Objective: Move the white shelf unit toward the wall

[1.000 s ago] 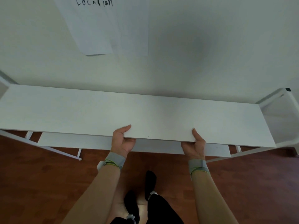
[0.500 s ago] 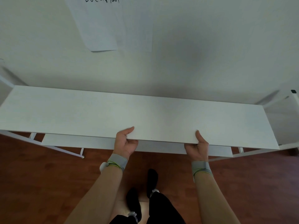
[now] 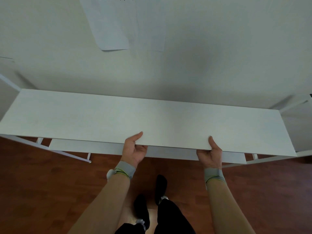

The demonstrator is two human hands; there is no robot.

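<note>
Hands — left (image 3: 135, 152), right (image 3: 210, 155) — clenched on shelf unit (image 3: 118, 119) front edge, thumbs on top.

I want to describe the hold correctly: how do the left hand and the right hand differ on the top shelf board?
The left hand sits near the middle of the top shelf board; the right hand sits further toward its right end. The left thumb slants rightward across the surface; the right thumb points nearly straight up. Both close their grip on the front edge, thumbs above, and wear grey wristbands.
</note>
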